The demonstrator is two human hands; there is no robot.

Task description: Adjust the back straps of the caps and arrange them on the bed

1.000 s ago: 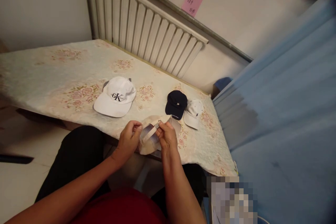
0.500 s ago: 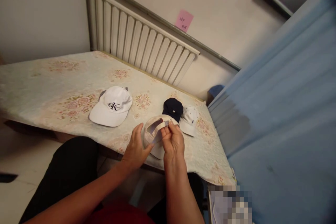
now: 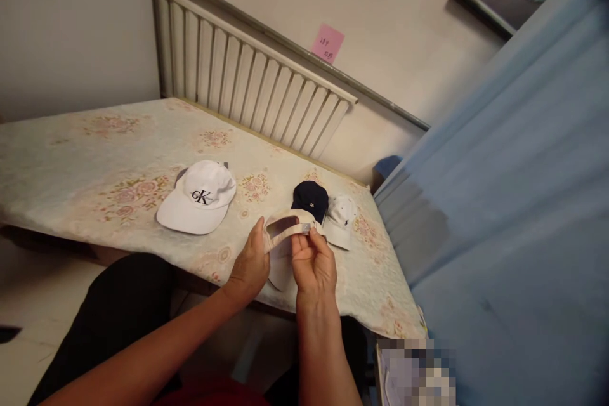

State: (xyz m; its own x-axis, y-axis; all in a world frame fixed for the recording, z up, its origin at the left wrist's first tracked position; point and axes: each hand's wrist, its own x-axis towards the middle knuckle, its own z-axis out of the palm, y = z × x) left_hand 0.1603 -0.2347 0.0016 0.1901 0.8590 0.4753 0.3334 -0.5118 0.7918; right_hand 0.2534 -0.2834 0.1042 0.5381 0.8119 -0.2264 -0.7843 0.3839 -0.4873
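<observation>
Between my hands is a cream baseball cap (image 3: 281, 218), its back opening and adjustable strap turned toward me and its brim pointing down near the table's front edge. My left hand (image 3: 251, 264) grips the cap's left side, thumb and fingers closed on the rim. With the fingertips of my right hand (image 3: 314, 261) I pinch the strap near its metal buckle. Just behind the held cap lie a dark navy cap (image 3: 310, 196) and a white cap (image 3: 340, 219) with a small dark logo. Farther left sits a white cap with black CK lettering (image 3: 197, 196), a dark piece partly hidden behind it.
A floral cloth covers the table (image 3: 114, 158). Behind it a radiator (image 3: 247, 70) runs along the wall, with a pink note (image 3: 328, 43) above. A blue curtain (image 3: 504, 203) hangs along the right side. My knee (image 3: 128, 292) is close to the table's front.
My left hand has closed onto the cap's left side, where its fingers were spread before. The cap's back strap is pulled straighter. My right hand keeps its pinch. The view has shifted slightly.
</observation>
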